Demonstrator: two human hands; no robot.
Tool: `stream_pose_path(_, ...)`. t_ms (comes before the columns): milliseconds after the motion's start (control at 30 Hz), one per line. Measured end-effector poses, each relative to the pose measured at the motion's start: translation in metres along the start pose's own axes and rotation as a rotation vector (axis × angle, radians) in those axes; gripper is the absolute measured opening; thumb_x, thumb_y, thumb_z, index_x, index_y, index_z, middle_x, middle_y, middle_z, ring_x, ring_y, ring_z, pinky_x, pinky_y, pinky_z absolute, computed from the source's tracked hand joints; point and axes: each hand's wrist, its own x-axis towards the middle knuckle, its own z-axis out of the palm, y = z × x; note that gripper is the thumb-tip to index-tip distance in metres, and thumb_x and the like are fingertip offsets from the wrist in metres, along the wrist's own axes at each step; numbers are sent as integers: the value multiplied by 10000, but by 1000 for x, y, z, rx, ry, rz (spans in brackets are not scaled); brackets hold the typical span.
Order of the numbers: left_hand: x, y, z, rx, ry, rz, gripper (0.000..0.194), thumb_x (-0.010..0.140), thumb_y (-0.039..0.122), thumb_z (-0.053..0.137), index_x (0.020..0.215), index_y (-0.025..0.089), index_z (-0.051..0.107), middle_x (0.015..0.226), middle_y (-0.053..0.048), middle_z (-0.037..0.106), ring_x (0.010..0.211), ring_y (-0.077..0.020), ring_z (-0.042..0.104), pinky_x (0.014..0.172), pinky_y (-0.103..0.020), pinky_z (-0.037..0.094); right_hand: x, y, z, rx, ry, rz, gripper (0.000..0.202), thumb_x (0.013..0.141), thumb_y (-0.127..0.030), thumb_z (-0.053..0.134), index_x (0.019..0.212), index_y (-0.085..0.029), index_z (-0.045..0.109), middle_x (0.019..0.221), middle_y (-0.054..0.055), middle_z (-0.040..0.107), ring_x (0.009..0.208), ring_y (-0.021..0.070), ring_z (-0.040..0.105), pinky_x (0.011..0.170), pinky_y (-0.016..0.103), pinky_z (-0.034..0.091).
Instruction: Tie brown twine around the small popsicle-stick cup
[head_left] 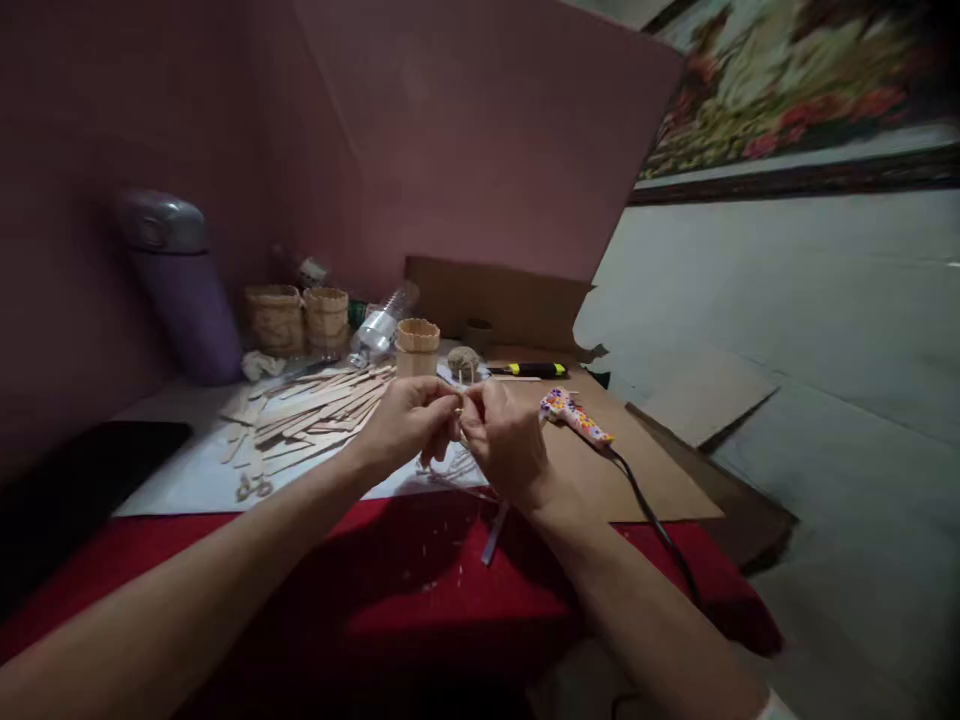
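Above the near edge of the table, my left hand and my right hand meet with fingertips pinched together. Whatever lies between them is small and mostly hidden by the fingers; a thin pale tip shows just above. Directly behind the hands stand a round cup made of wooden sticks and a ball of twine. Beneath them, thin pale scraps lie on the white sheet. A pile of flat wooden sticks spreads out left of my left hand.
A flower-patterned glue gun with a black cord lies on cardboard at right. Behind are a yellow-black utility knife, a clear plastic bottle and two wooden cups. Scissors and a purple flask are at left.
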Motion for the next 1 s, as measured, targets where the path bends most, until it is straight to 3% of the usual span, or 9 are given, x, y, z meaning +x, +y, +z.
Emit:
stream_pose_path(100,2,1,-1,-98,-26,-30,103,789,200,544,755,107,570,521,3,587,309,-91,480,262,-186,326,6,6,-1,54,178,213,144,864,-217,420,839,-151,546,733,62,621,668,179,574,607,276,395)
stream_pose_path(200,5,0,-5,-216,-14,-30,125,774,233,593,776,109,575,545,1,600,330,-86,492,270,-176,320,9,9,-2,196,235,429,165,874,-277,418,845,-170,539,675,29,591,598,153,544,565,262,390)
stream_pose_path(367,8,0,-9,-293,30,5,164,765,269,633,802,119,578,549,15,588,334,-65,466,269,-151,265,10,8,2,778,-83,634,438,859,-539,416,697,-166,580,515,-29,474,399,81,409,400,216,313)
stream_pose_path(433,7,0,-7,-252,-23,-3,179,773,287,631,753,118,575,540,13,584,320,-56,448,269,-149,257,10,7,5,1003,-171,669,454,793,-590,505,765,-153,628,526,-47,456,383,60,376,371,204,292)
stream_pose_path(533,6,-2,-3,-202,-103,-50,236,784,309,619,665,114,561,529,3,581,306,-48,436,274,-153,266,11,5,6,1177,-119,671,377,697,-512,668,803,-151,672,601,-37,523,441,45,403,395,186,296)
stream_pose_path(667,6,-4,-2,-238,-122,-139,191,770,269,631,690,101,590,581,-11,611,328,-44,458,281,-149,262,11,4,5,1272,49,725,295,653,-422,735,749,-148,686,635,-17,591,479,48,451,424,186,306)
stream_pose_path(800,6,-4,-6,-329,-149,-152,73,740,161,617,769,95,621,649,-28,640,380,-60,504,302,-152,286,11,5,4,1370,53,774,317,632,-424,754,738,-137,670,588,-8,595,463,67,492,412,191,315)
stream_pose_path(1000,6,-2,-4,-344,-181,-135,121,683,68,588,787,55,650,698,-68,657,451,-81,551,367,-171,369,13,7,1,1432,91,818,336,579,-409,796,713,-134,656,518,-24,568,431,62,471,397,186,333)
